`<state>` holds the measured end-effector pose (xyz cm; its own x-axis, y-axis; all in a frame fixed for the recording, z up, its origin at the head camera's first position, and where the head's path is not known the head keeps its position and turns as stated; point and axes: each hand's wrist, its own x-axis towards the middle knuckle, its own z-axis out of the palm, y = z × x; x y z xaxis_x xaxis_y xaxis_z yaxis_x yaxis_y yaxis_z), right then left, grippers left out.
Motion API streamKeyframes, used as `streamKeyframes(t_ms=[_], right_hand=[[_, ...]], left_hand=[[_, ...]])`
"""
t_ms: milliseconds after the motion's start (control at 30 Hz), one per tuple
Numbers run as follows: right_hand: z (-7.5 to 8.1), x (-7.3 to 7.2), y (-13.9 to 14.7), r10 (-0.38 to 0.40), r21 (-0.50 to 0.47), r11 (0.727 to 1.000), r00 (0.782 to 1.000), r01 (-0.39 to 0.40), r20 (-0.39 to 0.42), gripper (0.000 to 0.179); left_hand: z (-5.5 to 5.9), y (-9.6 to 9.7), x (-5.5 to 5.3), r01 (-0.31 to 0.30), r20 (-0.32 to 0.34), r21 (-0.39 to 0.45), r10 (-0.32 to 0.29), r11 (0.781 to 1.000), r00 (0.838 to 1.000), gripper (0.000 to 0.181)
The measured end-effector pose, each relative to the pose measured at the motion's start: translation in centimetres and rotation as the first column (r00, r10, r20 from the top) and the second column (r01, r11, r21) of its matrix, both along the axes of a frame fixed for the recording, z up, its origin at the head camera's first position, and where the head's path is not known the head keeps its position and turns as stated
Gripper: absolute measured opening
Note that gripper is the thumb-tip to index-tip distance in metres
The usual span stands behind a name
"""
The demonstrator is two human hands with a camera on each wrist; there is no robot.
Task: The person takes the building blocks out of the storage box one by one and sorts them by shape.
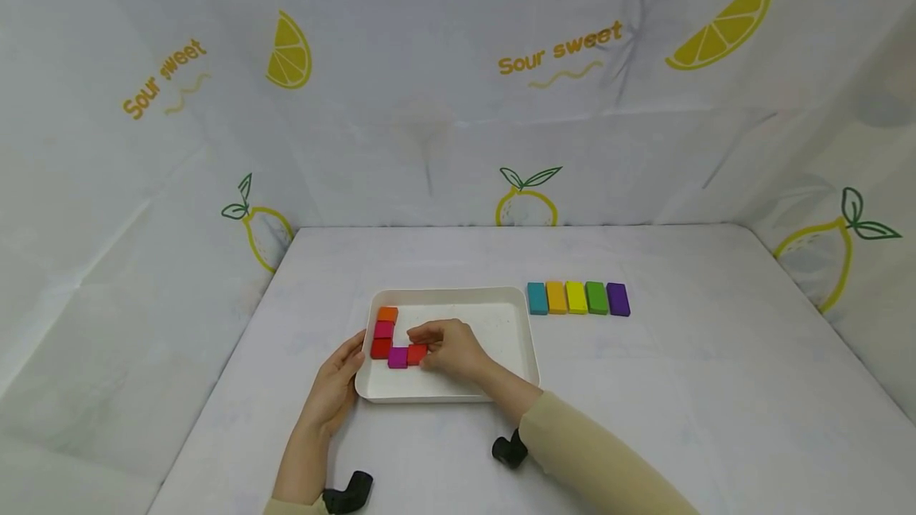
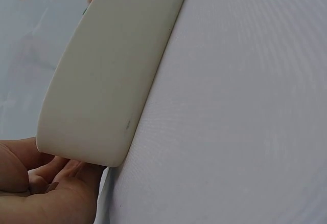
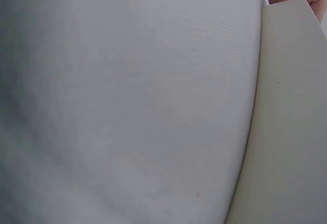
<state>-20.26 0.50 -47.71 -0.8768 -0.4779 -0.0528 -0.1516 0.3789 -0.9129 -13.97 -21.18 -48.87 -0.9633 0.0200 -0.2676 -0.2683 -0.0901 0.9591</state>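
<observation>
In the head view, a white rectangular tray (image 1: 465, 400) holds several small coloured blocks at its left. An orange block (image 1: 387, 314), a pink block (image 1: 383, 330) and a red block (image 1: 382, 349) form a column along the left wall. A magenta block (image 1: 397, 358) lies right of the column's lower end. Beside it, my right hand (image 1: 456, 352) pinches an orange-red block (image 1: 417, 354) between thumb and fingers. My left hand (image 1: 335, 384) holds the tray's left edge, its thumb at the rim. The left wrist view shows those fingers (image 2: 76, 175) against the tray's end wall.
Outside the tray, beyond its far right corner, stands a row of blocks: blue (image 1: 537, 299), orange (image 1: 556, 298), yellow (image 1: 576, 298), green (image 1: 596, 298) and purple (image 1: 619, 300). A white cloth (image 1: 680, 388) covers the table. Lemon-printed white sheeting (image 1: 401, 157) hangs behind.
</observation>
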Motion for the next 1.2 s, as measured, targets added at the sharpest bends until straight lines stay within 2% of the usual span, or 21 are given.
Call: streamKeyframes(t_ms=[367, 767, 900, 1033, 1200], right_hand=[[0.5, -0.2, 1.2, -0.007, -0.013, 1.0, 1.0, 0.007, 0.004, 0.043], [3.6, -0.9, 6.6, -0.059, -0.117, 0.991, 0.997, 0.066, 0.059, 0.045], [4.6, -1.2, 8.8, -0.1, -0.151, 0.983, 0.993, 0.108, 0.065, 0.047], [5.3, -1.5, 11.2, -0.177, -0.167, 0.968, 0.981, 0.187, 0.075, 0.049], [5.0, -2.0, 14.4, -0.248, -0.175, 0.953, 0.968, 0.249, 0.032, 0.051]], left_hand=[[0.1, 0.1, 0.0, 0.01, -0.015, 0.005, -0.01, 1.0, 1.0, 0.051], [0.1, 0.2, -0.1, 0.002, -0.039, 0.007, -0.001, 1.0, 0.999, 0.051], [0.1, 0.1, -0.1, 0.002, -0.041, 0.005, -0.002, 1.0, 0.999, 0.051], [0.0, 0.0, 0.0, -0.008, -0.029, 0.006, 0.008, 1.0, 1.0, 0.05], [0.0, 0.1, 0.0, -0.008, -0.029, 0.021, 0.009, 1.0, 1.0, 0.05]])
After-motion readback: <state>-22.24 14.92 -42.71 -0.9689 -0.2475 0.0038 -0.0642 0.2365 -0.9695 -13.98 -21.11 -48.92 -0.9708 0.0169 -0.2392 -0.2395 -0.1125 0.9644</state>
